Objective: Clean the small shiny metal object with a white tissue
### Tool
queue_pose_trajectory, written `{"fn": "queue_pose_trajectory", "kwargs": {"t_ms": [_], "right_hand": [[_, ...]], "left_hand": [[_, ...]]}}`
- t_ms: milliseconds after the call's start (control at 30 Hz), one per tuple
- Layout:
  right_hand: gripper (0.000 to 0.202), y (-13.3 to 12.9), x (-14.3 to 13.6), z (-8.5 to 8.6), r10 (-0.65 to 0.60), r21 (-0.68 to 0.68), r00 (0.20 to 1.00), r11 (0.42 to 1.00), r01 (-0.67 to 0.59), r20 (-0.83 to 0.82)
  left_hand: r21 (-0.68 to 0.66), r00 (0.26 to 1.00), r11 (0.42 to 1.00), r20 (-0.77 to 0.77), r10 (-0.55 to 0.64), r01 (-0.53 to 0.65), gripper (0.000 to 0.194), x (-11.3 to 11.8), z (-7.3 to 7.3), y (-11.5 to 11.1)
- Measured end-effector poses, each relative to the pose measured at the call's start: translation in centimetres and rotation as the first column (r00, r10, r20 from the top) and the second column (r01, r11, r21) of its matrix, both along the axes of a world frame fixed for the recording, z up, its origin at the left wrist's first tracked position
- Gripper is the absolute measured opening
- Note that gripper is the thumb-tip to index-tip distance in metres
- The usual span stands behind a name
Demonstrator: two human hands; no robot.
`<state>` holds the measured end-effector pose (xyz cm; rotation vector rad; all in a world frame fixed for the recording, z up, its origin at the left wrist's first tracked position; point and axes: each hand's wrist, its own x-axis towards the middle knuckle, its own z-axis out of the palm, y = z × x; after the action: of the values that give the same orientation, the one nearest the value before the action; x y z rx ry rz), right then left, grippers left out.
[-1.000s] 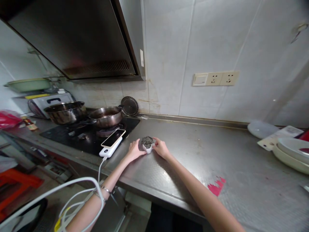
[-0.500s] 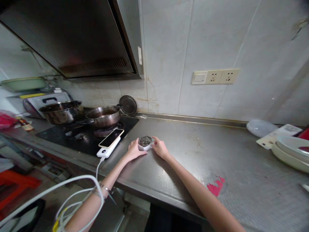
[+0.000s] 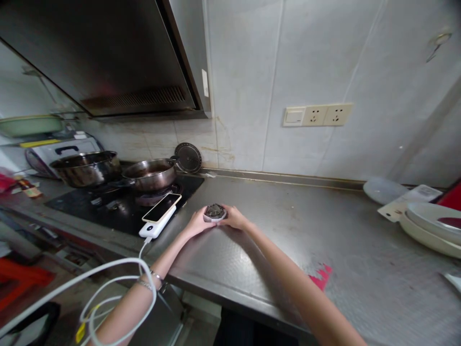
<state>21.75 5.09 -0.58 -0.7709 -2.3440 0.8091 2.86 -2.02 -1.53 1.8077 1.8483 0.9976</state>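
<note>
A small pale, bowl-like container (image 3: 210, 219) is at the counter, with dark, crinkled stuff (image 3: 215, 210) filling its top; what that stuff is I cannot make out. My left hand (image 3: 196, 222) curves around the container's left side, its thumb along the near edge. From the right, my right hand (image 3: 234, 218) closes on it, fingers hidden in part behind the rim. Both hands hold the container between them. Whether its base rests on the steel counter (image 3: 266, 211) or sits slightly above it is hard to tell.
Left of my hands, a phone (image 3: 161, 208) lies on a white power bank (image 3: 156, 226), whose white cable (image 3: 146, 247) loops over my left forearm. A pan (image 3: 151, 175) and a pot (image 3: 86, 170) stand on the black stove (image 3: 118, 211). Stacked dishes (image 3: 428, 230) sit at far right.
My fingers have closed more fully around the container; my left thumb and right fingers now wrap its near side. The whole view has shifted slightly.
</note>
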Motion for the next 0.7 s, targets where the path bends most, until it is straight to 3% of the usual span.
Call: {"fn": "queue_pose_trajectory", "kwargs": {"t_ms": [200, 433, 600, 700], "right_hand": [[0.062, 0.9, 0.0, 0.1, 0.045, -0.022, 0.999, 0.999, -0.045, -0.014], [0.066, 1.5, 0.2, -0.3, 0.056, -0.073, 0.997, 0.996, -0.059, -0.048], [0.063, 2.2, 0.4, -0.5, 0.087, -0.11, 0.993, 0.989, -0.096, -0.079], [0.063, 2.4, 0.5, -0.6, 0.096, -0.118, 0.99, 0.987, -0.108, -0.1]], "left_hand": [[-0.015, 0.992, 0.995, 0.081, -0.101, 0.102, 0.07, -0.7, -0.2, 0.3], [-0.015, 0.988, 0.993, 0.098, -0.117, 0.118, 0.06, -0.8, 0.3, 0.5], [-0.003, 0.968, 0.981, 0.166, -0.19, 0.194, 0.061, -1.0, 0.4, 0.5], [-0.002, 0.969, 0.984, 0.174, -0.175, 0.178, 0.062, -1.0, 0.5, 0.5]]}}
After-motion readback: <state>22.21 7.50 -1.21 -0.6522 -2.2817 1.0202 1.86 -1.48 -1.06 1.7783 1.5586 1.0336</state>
